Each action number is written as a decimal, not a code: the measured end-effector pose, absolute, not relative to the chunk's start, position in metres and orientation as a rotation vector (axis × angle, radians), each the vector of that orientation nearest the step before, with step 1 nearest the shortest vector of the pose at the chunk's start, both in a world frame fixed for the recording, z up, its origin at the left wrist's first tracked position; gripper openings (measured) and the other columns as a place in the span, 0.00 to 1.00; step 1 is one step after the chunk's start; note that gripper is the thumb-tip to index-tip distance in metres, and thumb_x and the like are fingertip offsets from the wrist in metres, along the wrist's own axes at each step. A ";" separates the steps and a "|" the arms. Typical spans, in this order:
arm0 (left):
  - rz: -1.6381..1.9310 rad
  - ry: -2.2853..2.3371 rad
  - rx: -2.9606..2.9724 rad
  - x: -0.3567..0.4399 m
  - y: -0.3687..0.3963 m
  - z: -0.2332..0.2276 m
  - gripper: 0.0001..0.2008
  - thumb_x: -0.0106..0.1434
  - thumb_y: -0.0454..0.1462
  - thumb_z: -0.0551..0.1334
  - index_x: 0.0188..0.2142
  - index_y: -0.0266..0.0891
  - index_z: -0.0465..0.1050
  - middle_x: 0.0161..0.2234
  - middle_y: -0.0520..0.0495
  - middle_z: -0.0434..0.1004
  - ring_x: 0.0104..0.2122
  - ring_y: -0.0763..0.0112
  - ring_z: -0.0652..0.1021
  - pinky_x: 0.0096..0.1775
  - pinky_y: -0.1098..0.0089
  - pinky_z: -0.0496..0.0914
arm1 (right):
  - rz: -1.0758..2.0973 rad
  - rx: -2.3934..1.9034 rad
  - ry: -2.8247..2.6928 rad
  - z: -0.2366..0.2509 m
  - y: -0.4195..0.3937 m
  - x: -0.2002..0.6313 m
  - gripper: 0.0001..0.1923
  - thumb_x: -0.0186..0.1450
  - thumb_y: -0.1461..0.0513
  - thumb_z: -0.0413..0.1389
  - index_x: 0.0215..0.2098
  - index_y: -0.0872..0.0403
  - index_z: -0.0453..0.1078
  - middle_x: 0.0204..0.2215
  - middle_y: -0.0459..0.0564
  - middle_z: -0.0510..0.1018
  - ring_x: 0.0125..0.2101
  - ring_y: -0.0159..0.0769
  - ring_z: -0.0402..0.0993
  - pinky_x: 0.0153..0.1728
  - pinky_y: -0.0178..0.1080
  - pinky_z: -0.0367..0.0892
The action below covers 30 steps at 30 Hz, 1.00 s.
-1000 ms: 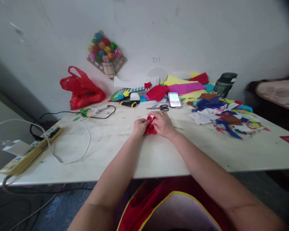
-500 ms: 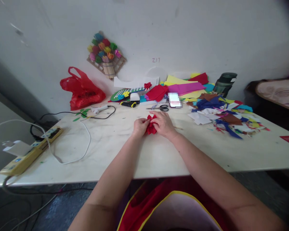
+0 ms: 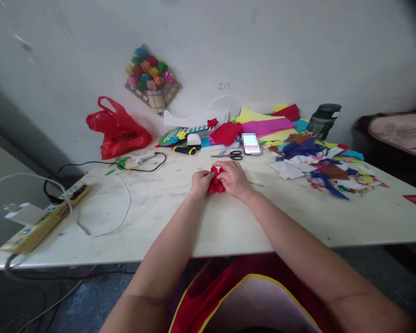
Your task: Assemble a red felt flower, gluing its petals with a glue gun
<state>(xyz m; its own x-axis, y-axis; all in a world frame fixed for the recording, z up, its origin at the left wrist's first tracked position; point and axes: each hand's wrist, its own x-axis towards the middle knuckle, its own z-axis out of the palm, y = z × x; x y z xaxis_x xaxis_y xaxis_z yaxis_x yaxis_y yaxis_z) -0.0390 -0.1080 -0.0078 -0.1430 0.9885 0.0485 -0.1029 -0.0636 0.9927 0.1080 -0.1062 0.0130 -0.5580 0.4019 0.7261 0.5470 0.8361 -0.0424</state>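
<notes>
Between my two hands is a red paper flower (image 3: 216,186) with ruffled petals, held just over the middle of the white table. My left hand (image 3: 201,181) pinches its left side between thumb and fingers. On the right edge, my right hand (image 3: 233,179) grips the petals, its fingers bent over the top and hiding part of the flower. Just beyond the hands lie black-handled scissors (image 3: 234,156). A phone (image 3: 252,144) with a lit, blurred screen rests to the right of them.
Coloured paper sheets (image 3: 268,126) and a heap of scraps (image 3: 319,162) cover the back right, by a dark bottle (image 3: 324,121). A yellow-black cutter (image 3: 184,150), glue gun (image 3: 143,158) and red bag (image 3: 119,132) lie left. A power strip (image 3: 45,222) trails cables.
The red flower has turned slightly within my fingers, and its petals show differently. My right fingers have drawn in a little closer; both arms stay nearly in place.
</notes>
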 end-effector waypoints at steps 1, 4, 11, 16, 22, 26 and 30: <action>1.407 1.193 1.093 -0.039 -0.108 -0.008 0.18 0.42 0.47 0.71 0.21 0.35 0.70 0.15 0.51 0.68 0.17 0.77 0.67 0.22 0.73 0.59 | -0.258 -0.680 -2.248 0.013 -0.107 0.108 0.11 0.60 0.69 0.50 0.26 0.53 0.73 0.50 0.52 0.74 0.45 0.43 0.66 0.47 0.48 0.59; 1.419 1.181 1.081 -0.038 -0.108 -0.009 0.18 0.42 0.47 0.71 0.22 0.35 0.70 0.15 0.52 0.68 0.17 0.77 0.67 0.22 0.73 0.59 | -0.298 -0.663 -2.267 0.014 -0.108 0.107 0.12 0.61 0.69 0.49 0.26 0.53 0.72 0.50 0.52 0.74 0.45 0.42 0.66 0.48 0.48 0.59; 1.447 1.125 1.004 -0.035 -0.107 -0.009 0.19 0.44 0.48 0.71 0.24 0.35 0.69 0.17 0.53 0.68 0.17 0.78 0.67 0.21 0.74 0.58 | -0.102 -0.735 -2.018 0.009 -0.103 0.113 0.10 0.57 0.67 0.54 0.36 0.52 0.73 0.55 0.54 0.70 0.48 0.45 0.68 0.51 0.51 0.62; 1.455 1.060 0.916 -0.036 -0.106 -0.010 0.19 0.46 0.47 0.70 0.27 0.36 0.68 0.19 0.53 0.69 0.18 0.76 0.70 0.23 0.74 0.61 | 0.156 -0.755 -1.779 0.005 -0.093 0.121 0.10 0.57 0.64 0.54 0.38 0.51 0.71 0.52 0.55 0.71 0.50 0.46 0.69 0.53 0.51 0.63; 1.418 1.000 0.915 -0.037 -0.108 -0.011 0.19 0.45 0.46 0.71 0.28 0.36 0.67 0.20 0.52 0.70 0.20 0.75 0.71 0.24 0.73 0.63 | 0.264 -0.793 -1.767 0.000 -0.089 0.118 0.07 0.58 0.60 0.55 0.36 0.51 0.71 0.50 0.56 0.72 0.52 0.46 0.68 0.53 0.52 0.63; 1.415 0.993 0.949 -0.036 -0.109 -0.011 0.19 0.45 0.45 0.71 0.27 0.36 0.67 0.21 0.52 0.70 0.20 0.76 0.70 0.24 0.73 0.62 | 0.314 -0.806 -1.779 -0.002 -0.090 0.115 0.05 0.57 0.61 0.56 0.33 0.52 0.71 0.50 0.56 0.73 0.51 0.46 0.69 0.54 0.51 0.63; 1.403 1.008 0.992 -0.036 -0.110 -0.011 0.17 0.45 0.45 0.70 0.26 0.36 0.68 0.20 0.52 0.70 0.19 0.76 0.69 0.23 0.73 0.60 | 0.360 -0.846 -1.779 -0.004 -0.088 0.115 0.06 0.55 0.64 0.55 0.31 0.52 0.71 0.49 0.56 0.73 0.52 0.46 0.69 0.53 0.51 0.64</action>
<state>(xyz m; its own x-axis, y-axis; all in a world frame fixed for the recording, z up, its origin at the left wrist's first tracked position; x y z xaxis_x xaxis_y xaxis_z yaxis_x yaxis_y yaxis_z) -0.0361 -0.1102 -0.0106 -0.0596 0.9977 0.0323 -0.2871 -0.0481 0.9567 0.1146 -0.0878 -0.0042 -0.1654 0.6953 0.6994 0.3688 0.7013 -0.6100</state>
